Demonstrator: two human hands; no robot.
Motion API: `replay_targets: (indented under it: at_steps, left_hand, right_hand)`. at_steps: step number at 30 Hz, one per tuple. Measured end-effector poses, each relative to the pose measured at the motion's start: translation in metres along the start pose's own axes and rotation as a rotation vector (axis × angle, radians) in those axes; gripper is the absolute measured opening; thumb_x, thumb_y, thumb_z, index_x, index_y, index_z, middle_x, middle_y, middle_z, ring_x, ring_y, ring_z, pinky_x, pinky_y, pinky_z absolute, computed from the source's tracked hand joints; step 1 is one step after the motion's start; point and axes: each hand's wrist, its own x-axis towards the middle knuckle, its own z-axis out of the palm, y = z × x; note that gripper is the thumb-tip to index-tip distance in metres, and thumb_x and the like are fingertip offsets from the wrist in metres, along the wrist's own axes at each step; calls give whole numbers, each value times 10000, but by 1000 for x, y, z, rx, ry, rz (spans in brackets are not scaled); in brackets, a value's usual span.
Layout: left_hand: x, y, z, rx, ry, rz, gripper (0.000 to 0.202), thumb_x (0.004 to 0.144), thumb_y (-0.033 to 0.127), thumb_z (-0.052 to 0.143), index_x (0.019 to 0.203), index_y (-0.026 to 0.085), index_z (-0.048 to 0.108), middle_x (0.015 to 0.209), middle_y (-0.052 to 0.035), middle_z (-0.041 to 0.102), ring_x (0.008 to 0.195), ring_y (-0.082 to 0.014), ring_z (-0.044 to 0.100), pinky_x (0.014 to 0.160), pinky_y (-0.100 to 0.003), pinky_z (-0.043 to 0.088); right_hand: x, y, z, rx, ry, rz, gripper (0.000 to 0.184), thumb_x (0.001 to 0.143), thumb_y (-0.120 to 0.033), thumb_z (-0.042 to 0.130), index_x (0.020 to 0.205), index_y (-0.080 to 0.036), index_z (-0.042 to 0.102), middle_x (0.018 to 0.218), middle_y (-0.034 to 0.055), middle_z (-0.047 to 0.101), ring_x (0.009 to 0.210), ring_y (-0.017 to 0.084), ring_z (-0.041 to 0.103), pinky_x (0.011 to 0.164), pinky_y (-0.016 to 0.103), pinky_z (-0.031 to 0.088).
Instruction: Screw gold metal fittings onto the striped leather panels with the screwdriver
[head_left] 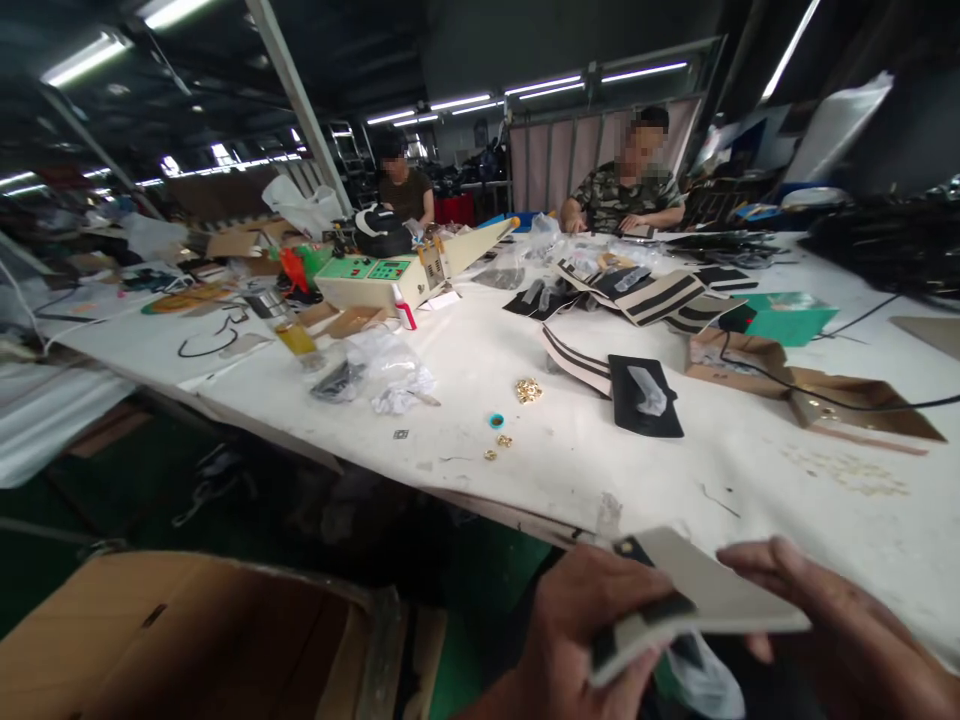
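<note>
Both of my hands hold one flat cream-coloured piece with black stripes at the bottom of the view, just off the near edge of the white table. My left hand pinches its left end, thumb on top. My right hand grips its right side, fingers curled over the edge. A clear plastic bag hangs under the piece. On the table ahead lie a black flat piece, a small pile of gold metal parts and a tiny blue cap.
An open cardboard box stands at lower left on the floor. A cream machine with a green panel, striped pieces, brown boxes, a black cable and plastic bags lie on the table. Two people sit at the far side.
</note>
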Motion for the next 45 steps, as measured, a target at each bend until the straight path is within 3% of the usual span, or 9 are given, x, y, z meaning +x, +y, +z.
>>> replay_targets:
  at_steps: [4,6,8,12,18,23,30,35,45]
  left_hand:
    - [-12,16,-23,-158,510,-703,470,886,625,773,1083,202,831,1046,-119,833,1021,-355,781,913,-419,628]
    - [-19,12,-32,-295,685,-876,570,786,656,852,1085,172,821,1037,-127,834,1055,-390,774,931,-455,622]
    - [-24,5,-42,-434,772,-910,580,756,616,886,1114,166,813,1027,-119,836,1067,-392,774,948,-473,618]
    - [-33,-6,-63,-456,871,-909,560,714,528,935,1131,174,818,1069,-105,837,1110,-381,768,1004,-474,605]
    - [-41,-20,-79,-445,855,-901,536,764,473,916,1187,164,804,1109,-110,835,1145,-353,763,1073,-460,572]
    - [-37,-31,-78,-341,765,-851,478,861,474,837,1209,150,792,1108,-105,834,1192,-329,741,1136,-430,512]
    - [-25,-24,-72,88,500,-806,446,958,547,701,1032,121,810,922,-93,818,995,-323,753,889,-354,571]
    - [-5,-14,-45,214,269,-694,426,1027,504,614,976,127,805,908,-80,800,843,-254,727,769,-296,550]
    - [10,7,10,242,43,-518,326,1074,404,583,1127,173,808,1037,-70,817,880,-203,741,851,-263,564]
  right_hand:
    - [39,-29,61,-206,-114,-62,545,794,-706,796,948,-183,777,729,61,720,673,255,696,618,338,574]
    - [63,-30,102,-306,-251,-115,546,842,-702,738,1003,-181,770,801,60,745,691,250,724,643,339,571]
    - [86,-21,144,-433,-388,-184,477,935,-610,646,1103,-179,762,853,51,760,700,230,740,689,338,567]
    - [118,1,209,-558,-448,-261,318,955,-402,636,1156,-202,781,902,43,778,718,205,711,778,341,530]
    - [141,15,244,-703,-405,-275,134,878,-278,706,915,-220,821,872,73,779,834,257,686,797,350,473]
    - [140,16,236,-600,-393,-248,95,851,-282,731,802,-222,785,849,54,778,833,239,704,778,312,494]
    - [63,-14,153,-241,-243,-152,431,935,-611,717,955,-184,772,738,33,713,654,189,662,623,285,536]
    - [7,-22,119,-45,-306,-331,209,933,-433,810,870,-234,806,871,39,747,777,190,685,685,285,545]
    - [-14,-14,61,-184,-163,-491,56,989,-266,752,936,-261,766,891,-3,724,806,157,684,738,267,535]
